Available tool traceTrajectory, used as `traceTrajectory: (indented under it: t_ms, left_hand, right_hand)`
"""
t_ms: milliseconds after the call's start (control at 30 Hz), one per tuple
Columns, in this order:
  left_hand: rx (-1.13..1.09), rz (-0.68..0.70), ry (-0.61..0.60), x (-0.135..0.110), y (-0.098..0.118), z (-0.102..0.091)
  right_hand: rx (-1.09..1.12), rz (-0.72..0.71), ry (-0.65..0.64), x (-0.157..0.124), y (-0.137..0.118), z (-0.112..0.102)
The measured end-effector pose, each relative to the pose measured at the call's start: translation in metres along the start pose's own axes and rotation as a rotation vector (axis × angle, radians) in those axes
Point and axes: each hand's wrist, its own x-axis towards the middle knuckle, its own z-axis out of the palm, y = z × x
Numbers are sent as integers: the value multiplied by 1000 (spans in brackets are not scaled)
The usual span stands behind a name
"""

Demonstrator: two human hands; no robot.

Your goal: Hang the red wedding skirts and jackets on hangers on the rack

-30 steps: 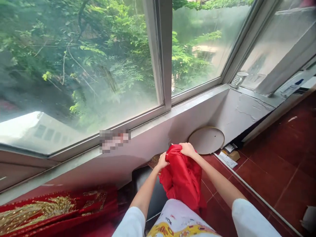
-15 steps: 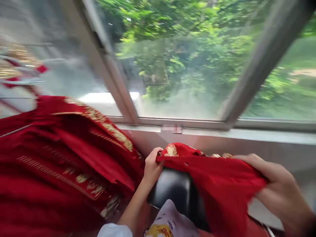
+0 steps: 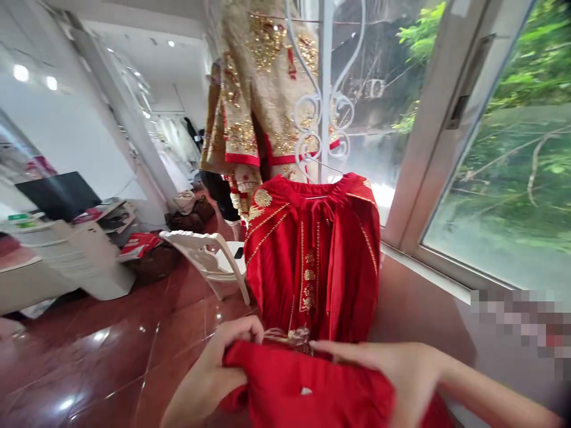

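Observation:
Stretched between my two hands is a red garment (image 3: 312, 386) with a small pale spot on its cloth. My left hand (image 3: 218, 362) is closed on its left end, fingers curled round the folded edge. Over the right part of the upper edge, my right hand (image 3: 397, 368) grips the cloth, its thumb lying along the top; its other fingers are hidden. Just beyond hangs a red gown (image 3: 285, 261) with gold embroidery, on a hanger hooked to a white scrolled metal stand (image 3: 325, 89).
A gold-embroidered robe (image 3: 250, 89) hangs behind the stand. To the left are a white chair (image 3: 209, 255), a brown bag (image 3: 156, 264) and a desk with a dark monitor (image 3: 60, 193). On the right, a low wall (image 3: 423, 321) runs under a window (image 3: 504, 196).
My view has swung left from the window to the hanging gown and the room. Both hands have carried the red garment round with them, still holding it.

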Motion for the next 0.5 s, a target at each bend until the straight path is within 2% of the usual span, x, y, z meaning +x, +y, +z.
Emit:
traceTrajectory:
  t_ms: [67, 133, 167, 233, 267, 333, 367, 433, 467, 500]
  left_hand:
    - [164, 11, 118, -4, -16, -27]
    - [367, 15, 172, 0, -34, -61]
    - [476, -7, 211, 5, -42, -81]
    - [691, -118, 359, 20, -49, -130]
    - [784, -199, 464, 30, -46, -156]
    - [944, -322, 709, 53, -25, -206]
    - [994, -308, 798, 67, -8, -227]
    - [1046, -163, 1087, 98, 35, -256]
    - [1029, -66, 1209, 114, 57, -264]
    - [1030, 69, 1248, 131, 77, -267]
  right_hand:
    - [-90, -17, -70, 64, 5, -9]
    - [-284, -75, -170, 133, 15, -16]
    - [-386, -113, -137, 167, 17, -22]
    - [-477, -154, 25, 235, 10, -45]
    - [-560, -186, 190, 266, -2, -63]
    - [-605, -210, 353, 319, -37, -112]
    - [-628, -225, 453, 338, -59, -140]
    - [-709, -297, 811, 362, -102, -201]
    - [-715, -319, 870, 365, -120, -231]
    - [-713, -335, 903, 364, -134, -259]
